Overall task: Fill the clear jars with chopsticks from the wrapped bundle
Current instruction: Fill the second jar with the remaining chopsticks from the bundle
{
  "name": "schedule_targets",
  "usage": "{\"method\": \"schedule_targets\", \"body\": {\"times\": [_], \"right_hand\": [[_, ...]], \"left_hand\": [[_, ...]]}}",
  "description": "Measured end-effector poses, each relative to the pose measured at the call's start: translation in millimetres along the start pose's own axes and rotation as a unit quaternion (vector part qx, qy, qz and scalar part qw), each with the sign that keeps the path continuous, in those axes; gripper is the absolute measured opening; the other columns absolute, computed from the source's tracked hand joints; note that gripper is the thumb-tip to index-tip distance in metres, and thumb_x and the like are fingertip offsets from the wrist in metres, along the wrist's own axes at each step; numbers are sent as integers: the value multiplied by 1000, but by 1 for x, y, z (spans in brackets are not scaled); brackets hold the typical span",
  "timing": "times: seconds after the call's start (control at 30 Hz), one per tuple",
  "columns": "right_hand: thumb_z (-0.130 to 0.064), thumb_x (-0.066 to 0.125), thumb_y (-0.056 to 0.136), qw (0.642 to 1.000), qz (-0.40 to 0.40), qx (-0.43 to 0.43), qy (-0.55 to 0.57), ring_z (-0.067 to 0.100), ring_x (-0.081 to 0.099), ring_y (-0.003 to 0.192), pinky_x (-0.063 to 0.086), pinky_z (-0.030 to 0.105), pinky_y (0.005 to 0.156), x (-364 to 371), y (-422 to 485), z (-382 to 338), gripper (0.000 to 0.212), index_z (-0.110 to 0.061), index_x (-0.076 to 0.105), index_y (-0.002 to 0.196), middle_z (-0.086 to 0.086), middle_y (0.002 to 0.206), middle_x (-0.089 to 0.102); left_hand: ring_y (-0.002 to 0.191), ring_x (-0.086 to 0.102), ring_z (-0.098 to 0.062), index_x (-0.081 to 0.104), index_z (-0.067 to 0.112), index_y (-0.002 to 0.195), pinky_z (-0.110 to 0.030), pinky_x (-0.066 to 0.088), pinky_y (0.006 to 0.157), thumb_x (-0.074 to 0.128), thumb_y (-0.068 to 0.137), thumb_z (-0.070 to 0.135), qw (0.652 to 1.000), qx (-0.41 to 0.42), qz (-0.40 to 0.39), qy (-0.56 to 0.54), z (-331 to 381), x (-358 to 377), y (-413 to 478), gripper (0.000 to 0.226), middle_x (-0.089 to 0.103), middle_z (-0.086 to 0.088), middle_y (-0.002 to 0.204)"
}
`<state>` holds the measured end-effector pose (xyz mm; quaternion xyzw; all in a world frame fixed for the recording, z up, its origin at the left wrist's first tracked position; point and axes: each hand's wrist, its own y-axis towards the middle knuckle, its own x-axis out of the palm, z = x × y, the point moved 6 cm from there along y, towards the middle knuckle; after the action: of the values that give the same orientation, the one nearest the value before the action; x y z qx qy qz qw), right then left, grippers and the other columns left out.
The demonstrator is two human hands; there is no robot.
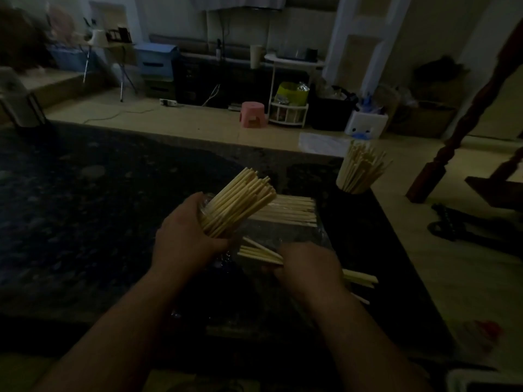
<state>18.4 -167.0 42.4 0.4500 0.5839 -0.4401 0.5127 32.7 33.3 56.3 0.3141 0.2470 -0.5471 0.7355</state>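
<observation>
The left hand wraps its curled fingers around a clear, round jar and holds it tilted, with the mouth aimed up and to the right. A thick sheaf of pale wooden chopsticks juts from the jar along that slant. Just beside it, lower and to the right, the right hand clenches a small bunch of pale chopsticks. The bunch lies nearly level, tips pointing left toward the left hand, so its long axis crosses the jar's rather than matching it. The right hand would probably have to swing the bunch round to the jar's mouth, where the packed sheaf leaves little room.

Behind both hands, the plastic-wrapped bundle of chopsticks lies flat on the dark patterned table; the dim light makes its wrapping hard to trace. A second jar full of chopsticks stands well apart at the table's far right corner.
</observation>
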Motion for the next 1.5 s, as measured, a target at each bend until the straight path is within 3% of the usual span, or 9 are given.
{"method": "schedule_targets", "body": {"times": [0.13, 0.3, 0.47, 0.63, 0.93, 1.07, 1.27, 1.37, 1.5], "right_hand": [[-47, 48, 90, 996, 93, -8, 5, 26, 62, 95, 36, 31, 67, -30, -12, -2, 29, -24, 63, 99, 3, 101, 67], [-43, 52, 87, 939, 330, -94, 1, 26, 55, 54, 23, 26, 54, -67, -21, 0, 34, -21, 57, 61, 1, 58, 58], [-35, 59, 91, 870, 464, -158, 49, 24, 43, 63, 17, 31, 62, -82, -32, 9, 34, -13, 56, 66, 7, 74, 52], [-42, 41, 100, 862, 472, -128, 133, 20, 49, 58, 38, 26, 48, -79, -26, 14, 39, -17, 64, 81, 4, 81, 51], [-28, 48, 97, 798, 471, -81, 367, -5, 52, 79, 37, 5, 78, -71, -15, 24, 25, -20, 67, 82, 1, 82, 57], [-44, 50, 92, 721, 404, -20, 563, 19, 65, 61, 54, 36, 65, -58, -2, 25, 29, -32, 67, 73, 6, 66, 63], [-19, 56, 96, 652, 333, 52, 679, 12, 55, 41, 48, 25, 42, -43, 6, 25, 30, -13, 62, 67, 1, 52, 60], [-22, 58, 95, 654, 315, 83, 683, 6, 55, 43, 45, 21, 43, -37, 11, 30, 34, -18, 64, 62, -4, 52, 60], [-26, 63, 90, 718, 296, 95, 622, -3, 62, 66, 44, 8, 60, -34, 15, 31, 21, -17, 68, 72, -3, 74, 68]], "left_hand": [[99, 50, -9, 42, 29, 137, -32, 46, 83, 89, 59, 28, 1000, 13, 4, -8, 2, 1, -6, 91, 54, 9, 113], [98, 54, -10, 45, 33, 126, -37, 52, 83, 92, 52, 33, 1000, -7, -4, 8, -1, 4, -12, 88, 52, 11, 108], [111, 52, -18, 44, 28, 131, -49, 47, 96, 92, 50, 31, 997, 19, -13, 68, 8, 5, -10, 95, 53, 4, 121], [112, 51, -17, 43, 29, 134, -39, 44, 95, 87, 51, 35, 989, 69, -29, 125, 13, 7, -3, 94, 53, 4, 126], [112, 51, -12, 39, 30, 136, -31, 43, 94, 85, 54, 32, 985, 98, -66, 124, 9, 21, -1, 94, 49, 7, 128], [110, 50, -11, 39, 29, 137, -26, 41, 89, 85, 53, 33, 986, 102, -67, 117, 6, 23, 3, 96, 48, 8, 128], [111, 52, -14, 42, 26, 137, -29, 41, 92, 84, 52, 31, 986, 115, -62, 106, 8, 26, 6, 95, 51, 5, 128], [112, 52, -15, 43, 25, 136, -34, 43, 95, 83, 51, 30, 986, 117, -65, 94, 11, 28, 4, 94, 51, 4, 127], [112, 50, -12, 41, 28, 137, -29, 41, 96, 84, 53, 31, 984, 124, -78, 97, 14, 30, 1, 94, 49, 7, 129]]}}
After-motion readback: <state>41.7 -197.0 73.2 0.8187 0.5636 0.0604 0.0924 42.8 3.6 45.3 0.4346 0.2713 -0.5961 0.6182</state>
